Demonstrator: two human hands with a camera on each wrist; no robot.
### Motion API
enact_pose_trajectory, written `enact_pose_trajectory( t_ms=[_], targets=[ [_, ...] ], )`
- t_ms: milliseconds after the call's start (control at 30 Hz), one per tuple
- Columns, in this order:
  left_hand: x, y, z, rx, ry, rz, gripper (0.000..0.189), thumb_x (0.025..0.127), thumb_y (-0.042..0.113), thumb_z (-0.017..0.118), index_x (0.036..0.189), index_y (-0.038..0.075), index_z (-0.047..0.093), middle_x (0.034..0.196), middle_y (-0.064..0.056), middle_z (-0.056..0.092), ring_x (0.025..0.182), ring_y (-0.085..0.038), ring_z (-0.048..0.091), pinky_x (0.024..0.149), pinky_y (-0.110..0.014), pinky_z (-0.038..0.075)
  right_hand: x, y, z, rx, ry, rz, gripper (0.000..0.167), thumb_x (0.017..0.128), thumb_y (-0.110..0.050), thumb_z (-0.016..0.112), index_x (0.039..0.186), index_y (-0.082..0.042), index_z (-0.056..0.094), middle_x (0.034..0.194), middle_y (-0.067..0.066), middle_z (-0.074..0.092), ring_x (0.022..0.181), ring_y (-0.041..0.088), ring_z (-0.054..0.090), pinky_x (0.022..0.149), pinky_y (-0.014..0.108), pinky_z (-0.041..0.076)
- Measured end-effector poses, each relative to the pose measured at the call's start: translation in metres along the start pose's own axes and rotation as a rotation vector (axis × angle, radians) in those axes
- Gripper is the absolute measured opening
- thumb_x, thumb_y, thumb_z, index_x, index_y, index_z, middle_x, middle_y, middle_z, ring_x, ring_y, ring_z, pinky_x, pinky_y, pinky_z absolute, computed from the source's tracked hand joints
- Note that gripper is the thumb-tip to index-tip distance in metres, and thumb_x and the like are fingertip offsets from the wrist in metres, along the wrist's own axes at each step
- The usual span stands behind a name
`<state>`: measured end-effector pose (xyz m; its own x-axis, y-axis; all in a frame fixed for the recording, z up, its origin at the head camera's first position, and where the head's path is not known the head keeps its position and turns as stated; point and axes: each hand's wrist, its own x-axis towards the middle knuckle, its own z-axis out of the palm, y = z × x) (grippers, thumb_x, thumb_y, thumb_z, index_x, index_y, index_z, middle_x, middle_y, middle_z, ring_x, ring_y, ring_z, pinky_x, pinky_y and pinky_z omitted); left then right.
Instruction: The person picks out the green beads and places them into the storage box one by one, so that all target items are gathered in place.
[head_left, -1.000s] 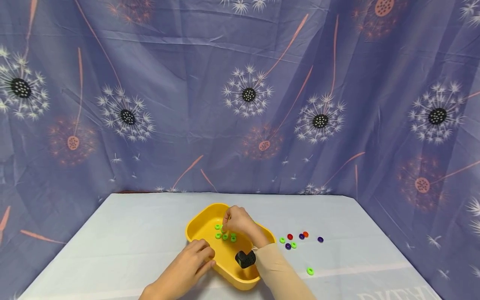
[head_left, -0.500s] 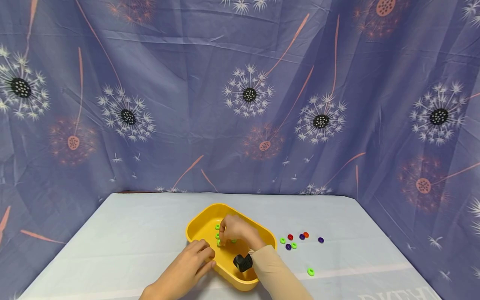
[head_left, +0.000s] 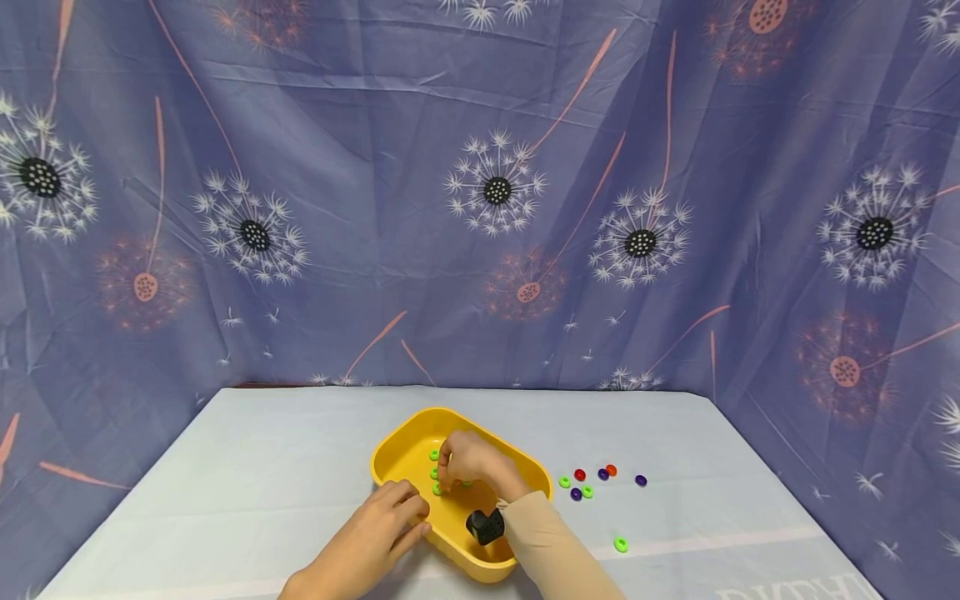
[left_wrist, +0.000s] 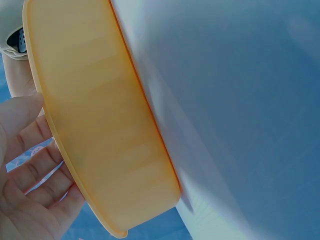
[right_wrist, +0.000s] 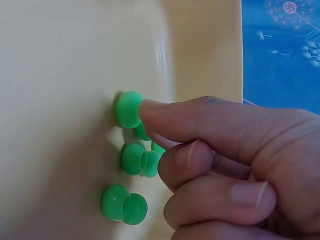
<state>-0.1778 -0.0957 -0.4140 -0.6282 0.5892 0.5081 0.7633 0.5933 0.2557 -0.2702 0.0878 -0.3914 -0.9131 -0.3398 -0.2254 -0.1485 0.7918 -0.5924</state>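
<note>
In the head view, a yellow tray (head_left: 480,568) stands at an angle at the front middle of the table. My left hand (head_left: 378,525) grips its near-left rim, the thumb (left_wrist: 22,112) against the edge and the fingers over it. My right hand (head_left: 471,458) reaches down inside, pinching a green ring-shaped bead (right_wrist: 129,109) at the tips of thumb and index finger, close to the tray floor. Other green beads (right_wrist: 134,159) lie in pairs beside it, some overlapping. The curled fingers partly hide them. Further green beads (head_left: 434,455) sit farther back in the tray.
To the tray's right, several loose beads lie on the white table (head_left: 225,483): green (head_left: 565,482), red (head_left: 580,475), purple (head_left: 641,481) and orange (head_left: 611,470). One green bead (head_left: 621,544) lies nearer the front. A dandelion-patterned curtain (head_left: 360,208) stands behind.
My right hand has come toward the near-left side of the tray, bringing a green bead to the front of the others. My left hand stays at the rim.
</note>
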Motion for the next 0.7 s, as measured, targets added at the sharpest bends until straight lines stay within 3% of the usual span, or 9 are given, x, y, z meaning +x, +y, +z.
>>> enact_pose_trajectory(
  t_ms=[200,467,700],
  targets=[
    [0.0,0.0,0.0,-0.007,-0.014,0.0,0.006,0.093,0.019,0.069,0.093,0.021,0.064,0.097,0.014,0.052,0.087,-0.003,0.047,0.073,-0.023,0.047,-0.002,0.001,-0.003,0.058,0.038,-0.01,0.016,0.084,-0.003,0.075,0.07,-0.009,0.068,0.069,0.003,0.063,0.057,0.018,0.05,0.051,0.024,0.039],
    [-0.001,-0.001,0.001,-0.019,-0.027,-0.015,0.004,0.095,0.022,0.067,0.092,0.022,0.064,0.097,0.015,0.052,0.087,-0.002,0.047,0.073,-0.023,0.047,-0.013,0.014,-0.024,0.112,0.155,-0.097,0.013,0.08,-0.006,0.079,0.072,-0.011,0.069,0.068,0.001,0.06,0.061,0.015,0.047,0.055,0.025,0.039],
    [-0.001,0.0,0.0,-0.037,-0.01,-0.016,0.004,0.096,0.022,0.065,0.093,0.022,0.064,0.098,0.016,0.052,0.088,-0.001,0.047,0.074,-0.023,0.048,-0.038,0.035,-0.052,0.224,0.272,-0.134,0.006,0.083,-0.01,0.076,0.08,-0.009,0.071,0.057,-0.002,0.047,0.052,0.013,0.039,0.051,0.024,0.034]
  ],
)
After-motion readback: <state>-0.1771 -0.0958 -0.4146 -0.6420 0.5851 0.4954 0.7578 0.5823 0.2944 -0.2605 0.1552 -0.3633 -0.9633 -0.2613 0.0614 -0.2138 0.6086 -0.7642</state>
